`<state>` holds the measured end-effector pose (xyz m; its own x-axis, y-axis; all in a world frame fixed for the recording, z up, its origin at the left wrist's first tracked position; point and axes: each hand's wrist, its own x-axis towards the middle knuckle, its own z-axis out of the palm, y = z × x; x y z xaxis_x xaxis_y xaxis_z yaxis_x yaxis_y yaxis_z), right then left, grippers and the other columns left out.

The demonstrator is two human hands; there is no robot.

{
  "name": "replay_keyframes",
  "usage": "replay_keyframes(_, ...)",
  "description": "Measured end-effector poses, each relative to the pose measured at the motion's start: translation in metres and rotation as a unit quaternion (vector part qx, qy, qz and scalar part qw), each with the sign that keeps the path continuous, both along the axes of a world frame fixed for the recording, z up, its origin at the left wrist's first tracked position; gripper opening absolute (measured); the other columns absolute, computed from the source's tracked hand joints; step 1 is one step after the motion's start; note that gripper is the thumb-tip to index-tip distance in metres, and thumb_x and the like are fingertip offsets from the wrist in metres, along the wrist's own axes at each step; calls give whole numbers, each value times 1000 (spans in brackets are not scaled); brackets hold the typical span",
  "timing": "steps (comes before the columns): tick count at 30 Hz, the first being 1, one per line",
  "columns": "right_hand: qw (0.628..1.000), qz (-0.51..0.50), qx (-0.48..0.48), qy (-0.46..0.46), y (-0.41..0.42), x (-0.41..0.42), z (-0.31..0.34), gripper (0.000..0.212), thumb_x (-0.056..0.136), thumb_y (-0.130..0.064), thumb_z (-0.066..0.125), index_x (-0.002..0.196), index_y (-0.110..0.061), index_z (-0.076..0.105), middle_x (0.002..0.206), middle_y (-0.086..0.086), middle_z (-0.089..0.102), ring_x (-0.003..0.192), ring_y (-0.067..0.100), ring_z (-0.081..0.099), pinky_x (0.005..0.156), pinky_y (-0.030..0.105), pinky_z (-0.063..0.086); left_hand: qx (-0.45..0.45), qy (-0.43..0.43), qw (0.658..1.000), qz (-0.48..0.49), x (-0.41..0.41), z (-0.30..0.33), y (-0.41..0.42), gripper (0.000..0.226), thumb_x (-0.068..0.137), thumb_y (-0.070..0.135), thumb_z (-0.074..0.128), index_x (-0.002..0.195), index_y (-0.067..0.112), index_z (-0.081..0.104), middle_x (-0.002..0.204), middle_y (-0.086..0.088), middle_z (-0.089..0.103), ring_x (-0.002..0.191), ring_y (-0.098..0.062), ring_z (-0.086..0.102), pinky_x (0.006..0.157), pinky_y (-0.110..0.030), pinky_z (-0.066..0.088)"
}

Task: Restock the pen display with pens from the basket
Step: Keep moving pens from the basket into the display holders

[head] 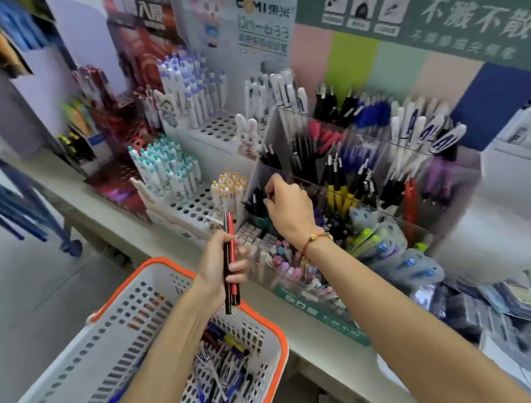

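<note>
My left hand grips a small bundle of black and red pens upright above the basket's far rim. The white basket with an orange rim sits at the lower left, holding several loose blue and black pens. My right hand reaches into a front-left compartment of the clear acrylic pen display, its fingertips pinching a dark pen among the black pens there. The display's compartments hold black, blue, red, yellow and white pens.
White perforated pen stands with teal, yellow and purple-capped pens are left of the display. Erasers and small items fill a tray in front. Packaged stationery lies on the counter at right. The counter edge runs diagonally.
</note>
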<state>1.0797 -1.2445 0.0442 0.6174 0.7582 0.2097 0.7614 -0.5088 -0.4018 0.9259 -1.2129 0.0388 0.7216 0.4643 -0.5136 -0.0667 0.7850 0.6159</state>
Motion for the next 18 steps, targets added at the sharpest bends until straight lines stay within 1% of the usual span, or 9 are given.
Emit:
replay_keyframes(4,999,9,-31,-43,2,1,4,18,94,-24,62,102,-8,59,99,11,65,92,35,62,68,40,49,25,-2,1000,1,-8,0,3,18,97,14,32,81,13,39,62,3,39,37,-4,32,28,-13,21)
replay_keyframes(7,1000,13,9,-24,-6,-4,16,27,94,-32,62,113,-13,62,106,7,61,89,28,61,70,39,49,50,-21,998,-18,-6,4,0,16,101,14,34,93,8,47,66,3,43,44,-4,36,32,-14,24)
replay_keyframes(9,996,17,64,57,-19,-11,23,27,98,-36,55,93,-13,68,81,3,61,71,19,57,67,37,46,86,-28,995,-51,0,8,-4,17,102,15,37,102,6,51,66,5,47,47,-3,38,35,-14,25)
replay_keyframes(10,989,19,76,127,-27,-15,26,38,100,-36,50,78,-12,68,66,2,57,60,16,53,64,36,45,107,-30,991,-73,4,11,-7,17,102,16,40,104,7,54,67,6,49,48,-3,38,36,-14,26)
replay_keyframes(11,974,15,88,209,-36,-16,30,44,102,-36,45,74,-11,69,58,2,55,55,15,51,60,35,46,128,-32,987,-96,8,13,-9,17,102,17,42,104,7,56,68,6,51,50,-3,38,37,-14,26)
replay_keyframes(13,930,4,131,344,-57,-15,37,41,104,-33,42,81,-20,73,62,5,63,56,15,56,53,29,46,165,-39,976,-140,19,18,-16,17,101,17,45,102,10,61,70,7,52,52,-3,38,38,-13,28)
replay_keyframes(14,920,3,156,360,-70,-11,41,37,104,-31,42,84,-23,73,67,4,66,58,13,58,50,25,45,184,-41,969,-157,26,22,-21,18,101,18,46,101,12,63,72,7,53,54,-3,40,39,-13,30)
replay_keyframes(16,924,-8,216,315,-94,-5,46,31,103,-26,46,87,-23,73,70,-3,67,60,8,59,53,23,44,236,-31,955,-179,38,29,-30,22,102,19,45,105,15,66,80,8,64,62,-4,54,48,-14,43)
replay_keyframes(18,920,-68,312,228,-119,1,55,28,102,-21,48,86,-21,71,71,-5,64,61,9,56,53,26,44,273,-28,943,-190,52,33,-38,27,104,20,39,111,19,65,98,7,73,89,-7,67,74,-20,53)
